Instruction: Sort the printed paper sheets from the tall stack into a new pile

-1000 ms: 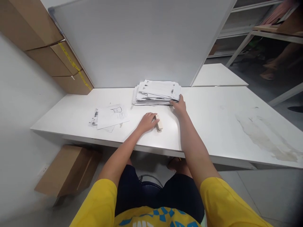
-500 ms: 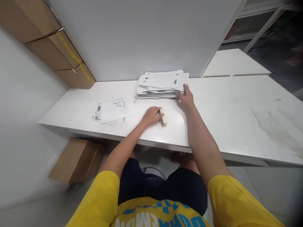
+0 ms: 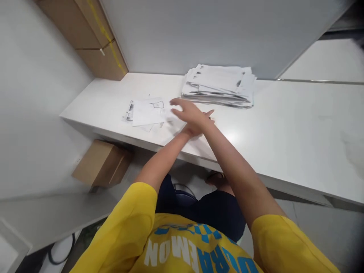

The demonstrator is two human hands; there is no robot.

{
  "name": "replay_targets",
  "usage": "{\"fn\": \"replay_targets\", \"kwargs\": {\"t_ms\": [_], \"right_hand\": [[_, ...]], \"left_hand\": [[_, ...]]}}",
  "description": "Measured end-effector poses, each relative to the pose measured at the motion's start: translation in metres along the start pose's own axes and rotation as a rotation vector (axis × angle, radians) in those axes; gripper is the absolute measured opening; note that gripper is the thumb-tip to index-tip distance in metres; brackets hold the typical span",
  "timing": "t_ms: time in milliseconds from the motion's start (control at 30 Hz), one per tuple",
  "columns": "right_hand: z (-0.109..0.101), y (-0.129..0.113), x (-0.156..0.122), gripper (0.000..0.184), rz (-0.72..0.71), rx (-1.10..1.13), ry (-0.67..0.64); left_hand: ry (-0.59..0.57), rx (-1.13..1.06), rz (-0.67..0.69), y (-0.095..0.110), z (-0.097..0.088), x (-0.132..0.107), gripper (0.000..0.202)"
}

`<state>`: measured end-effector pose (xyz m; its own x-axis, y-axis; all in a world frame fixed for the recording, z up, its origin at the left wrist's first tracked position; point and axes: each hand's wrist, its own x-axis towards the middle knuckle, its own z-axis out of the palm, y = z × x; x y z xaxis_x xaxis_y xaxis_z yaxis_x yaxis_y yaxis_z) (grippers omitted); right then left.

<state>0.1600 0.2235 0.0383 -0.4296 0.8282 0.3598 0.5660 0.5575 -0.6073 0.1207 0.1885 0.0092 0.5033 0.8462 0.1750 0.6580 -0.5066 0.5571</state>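
My right hand [image 3: 189,112] crosses over my left and reaches leftwards above the table, its thumb and fingers apart with nothing between them. Its fingertips are close to the right side of a few loose sheets of paper [image 3: 146,113], the top one with a small black line drawing. Under my right wrist lies my left hand [image 3: 193,131], partly covered. Its fingertips show on the right, around the small end of a stapler that is mostly hidden. Behind both hands sits a thick stack of printed paper [image 3: 218,81], untouched.
The long white table [image 3: 287,125] runs along a grey panel [image 3: 193,34]. Cardboard boxes [image 3: 106,62] with yellow tape are piled at the back left. Another cardboard box [image 3: 96,163] is below the table on the left. A second white surface [image 3: 335,60] lies at the far right.
My right hand has left the right edge of the paper stack and swung left across my left hand. My left hand stays by the stapler. The view has shifted with my head.
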Motion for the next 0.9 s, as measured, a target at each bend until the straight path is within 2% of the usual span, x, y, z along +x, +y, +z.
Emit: {"fn": "replay_targets", "kwargs": {"t_ms": [33,100,133,200,300,367,500,700,900], "right_hand": [[0.022,-0.013,0.013,0.056,-0.031,-0.008,-0.147],[0.059,-0.030,0.033,0.068,-0.012,-0.090,-0.337],[0.071,-0.034,0.039,0.071,0.028,-0.141,-0.382],[0.082,-0.034,0.043,0.065,0.127,-0.231,-0.371],[0.073,-0.028,0.034,0.042,0.177,-0.343,-0.254],[0.063,-0.028,0.024,0.036,0.195,-0.440,-0.212],[0.057,-0.039,0.010,0.040,0.286,-0.557,-0.195],[0.069,-0.044,0.010,0.058,0.143,-0.452,-0.241],[0.082,-0.058,0.038,0.063,-0.001,-0.378,-0.314]], "left_hand": [[-0.013,0.002,0.025,0.000,0.002,0.000,0.049],[-0.070,0.037,0.095,-0.002,0.005,0.000,0.056],[-0.087,0.056,0.110,-0.002,0.006,0.000,0.058],[-0.108,0.076,0.108,-0.003,0.006,0.000,0.059],[-0.119,0.099,0.106,-0.001,0.005,-0.001,0.061],[-0.117,0.134,0.107,0.001,0.004,-0.002,0.061],[-0.094,0.189,0.136,0.002,0.007,-0.005,0.060],[-0.050,0.181,0.143,0.000,0.006,-0.012,0.061],[-0.003,0.085,0.061,-0.002,-0.007,-0.014,0.061]]}}
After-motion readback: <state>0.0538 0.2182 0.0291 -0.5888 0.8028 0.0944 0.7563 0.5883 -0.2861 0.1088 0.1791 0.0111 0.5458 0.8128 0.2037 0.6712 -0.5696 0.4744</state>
